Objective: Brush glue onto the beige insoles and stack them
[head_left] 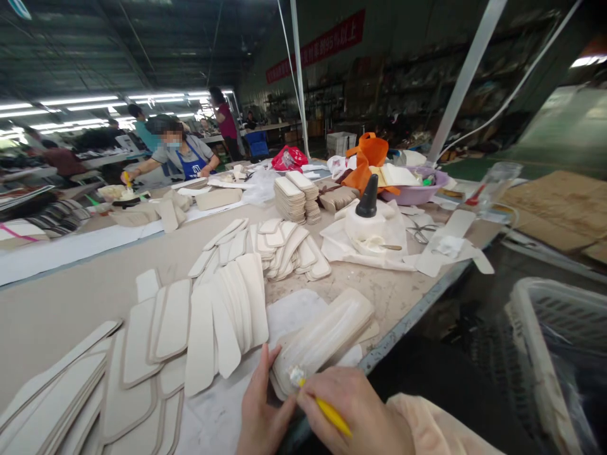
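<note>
My right hand (355, 404) is closed round a yellow-handled tool (333, 417), probably a brush. White paste covers its tip, which touches the near end of a stack of long, round-cornered cream panels (327, 335). The top panel has a shiny, wet-looking streak along it. My left hand (265, 401) grips the near left corner of that stack, fingers along its side and thumb at the near end. Left of it, white panels (237, 316) lie fanned out, with darker-edged panels (137, 354) overlapping farther left. More panels (284, 246) are heaped beyond.
A white container with a black cone (367, 199) stands at the back, paste and a small stick beside it. Scissors (422, 230) lie to its right. A lilac basin (417, 189) sits behind. The table edge (412, 322) and a white crate (535, 328) are at right. A co-worker (184, 158) sits across.
</note>
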The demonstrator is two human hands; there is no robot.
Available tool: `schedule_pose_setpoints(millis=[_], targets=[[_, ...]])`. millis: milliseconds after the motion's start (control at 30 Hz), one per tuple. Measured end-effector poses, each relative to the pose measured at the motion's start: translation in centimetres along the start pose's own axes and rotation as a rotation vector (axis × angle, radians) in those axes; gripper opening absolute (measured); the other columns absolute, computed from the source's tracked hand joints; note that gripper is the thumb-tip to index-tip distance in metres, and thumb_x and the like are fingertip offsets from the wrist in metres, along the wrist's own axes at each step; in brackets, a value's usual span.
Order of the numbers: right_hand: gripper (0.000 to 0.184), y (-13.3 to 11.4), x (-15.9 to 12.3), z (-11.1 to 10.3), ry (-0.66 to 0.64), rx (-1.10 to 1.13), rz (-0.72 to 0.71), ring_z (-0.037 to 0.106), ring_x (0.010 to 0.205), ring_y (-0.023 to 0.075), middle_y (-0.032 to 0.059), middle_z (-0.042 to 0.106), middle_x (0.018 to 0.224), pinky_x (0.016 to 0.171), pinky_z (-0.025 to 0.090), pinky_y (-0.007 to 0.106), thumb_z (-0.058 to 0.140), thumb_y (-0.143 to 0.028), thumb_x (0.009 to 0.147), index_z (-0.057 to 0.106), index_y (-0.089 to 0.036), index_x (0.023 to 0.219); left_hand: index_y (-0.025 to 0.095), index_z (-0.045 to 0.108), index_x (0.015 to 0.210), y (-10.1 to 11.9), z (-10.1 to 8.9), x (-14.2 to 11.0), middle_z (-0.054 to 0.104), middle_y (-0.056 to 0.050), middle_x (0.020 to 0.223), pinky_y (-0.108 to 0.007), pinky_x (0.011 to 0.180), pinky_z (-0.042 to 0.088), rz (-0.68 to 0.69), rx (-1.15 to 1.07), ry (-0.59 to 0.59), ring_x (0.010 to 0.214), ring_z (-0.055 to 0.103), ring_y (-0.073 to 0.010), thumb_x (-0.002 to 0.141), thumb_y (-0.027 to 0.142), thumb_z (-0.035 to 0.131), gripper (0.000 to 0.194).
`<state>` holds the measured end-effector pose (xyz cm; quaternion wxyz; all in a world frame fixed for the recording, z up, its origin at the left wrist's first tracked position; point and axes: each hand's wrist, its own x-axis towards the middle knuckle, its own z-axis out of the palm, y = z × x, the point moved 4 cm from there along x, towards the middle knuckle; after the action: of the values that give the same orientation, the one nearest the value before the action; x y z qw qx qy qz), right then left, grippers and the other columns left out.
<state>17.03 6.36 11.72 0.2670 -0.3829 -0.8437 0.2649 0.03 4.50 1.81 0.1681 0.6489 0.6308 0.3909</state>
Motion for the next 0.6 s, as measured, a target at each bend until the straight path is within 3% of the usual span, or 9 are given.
schedule_pose_setpoints(millis=[67, 167, 300, 433, 533, 600], targets=[[0.024, 0.6, 0.4, 0.2, -0.008, 0.228, 0.104, 0.059, 0.068, 0.0125, -0.0007, 0.063, 0.070, 0.066, 0.043, 0.023, 0.044, -0.024, 0.093, 0.059, -0.020, 0.074, 0.026, 0.013, 0.149, 0.2, -0.1, 0.0, 0.060, -0.010, 0.131, -0.042, 0.099, 0.049, -0.002, 0.006, 0.017, 0.120, 0.057, -0.0254, 0.078, 0.037, 0.068, 0.090], [0.028, 3.8, 0.9, -0.4, 0.037, 0.453, 0.305, 0.056, 0.062, 0.0123, -0.0019, 0.058, 0.064, 0.060, 0.042, 0.022, 0.043, -0.030, 0.093, 0.059, -0.020, 0.071, 0.024, 0.013, 0.149, 0.5, -0.1, 0.0, 0.060, -0.011, 0.131, -0.043, 0.100, 0.048, -0.010, 0.035, 0.005, 0.121, 0.056, -0.0271, 0.073, 0.040, 0.073, 0.098], [0.028, 10.2, 0.9, -3.6, 0.204, 0.418, 0.584, 0.047, 0.048, 0.0133, -0.0053, 0.043, 0.048, 0.050, 0.037, 0.025, 0.045, -0.038, 0.089, 0.060, -0.021, 0.073, 0.024, 0.013, 0.149, 0.7, -0.2, 0.0, 0.059, -0.010, 0.132, -0.044, 0.104, 0.045, -0.004, 0.070, -0.005, 0.124, 0.053, -0.0271, 0.075, 0.040, 0.071, 0.097], [0.030, 14.0, 0.4, -8.5, 0.397, 0.169, 0.578, 0.049, 0.053, 0.0155, -0.0032, 0.046, 0.051, 0.055, 0.037, 0.027, 0.046, -0.040, 0.088, 0.060, -0.022, 0.071, 0.024, 0.015, 0.149, 0.6, -0.2, 0.1, 0.060, -0.010, 0.131, -0.045, 0.101, 0.048, 0.019, 0.130, 0.001, 0.123, 0.055, -0.0278, 0.076, 0.040, 0.070, 0.093], [0.027, 14.5, -0.4, -10.8, 0.548, 0.102, 0.495, 0.053, 0.062, 0.0172, -0.0001, 0.055, 0.062, 0.060, 0.040, 0.029, 0.049, -0.042, 0.088, 0.062, -0.021, 0.075, 0.024, 0.019, 0.148, 0.4, -0.2, 0.1, 0.059, -0.011, 0.132, -0.044, 0.099, 0.049, 0.047, 0.178, 0.003, 0.120, 0.057, -0.0278, 0.077, 0.039, 0.069, 0.088], [0.026, 14.0, -1.1, -11.1, 0.630, 0.163, 0.455, 0.052, 0.061, 0.0163, -0.0002, 0.055, 0.064, 0.059, 0.039, 0.028, 0.052, -0.044, 0.088, 0.062, -0.021, 0.079, 0.024, 0.019, 0.148, 0.5, -0.2, 0.0, 0.058, -0.011, 0.134, -0.044, 0.099, 0.049, 0.066, 0.189, 0.006, 0.121, 0.056, -0.0277, 0.077, 0.039, 0.069, 0.088]])
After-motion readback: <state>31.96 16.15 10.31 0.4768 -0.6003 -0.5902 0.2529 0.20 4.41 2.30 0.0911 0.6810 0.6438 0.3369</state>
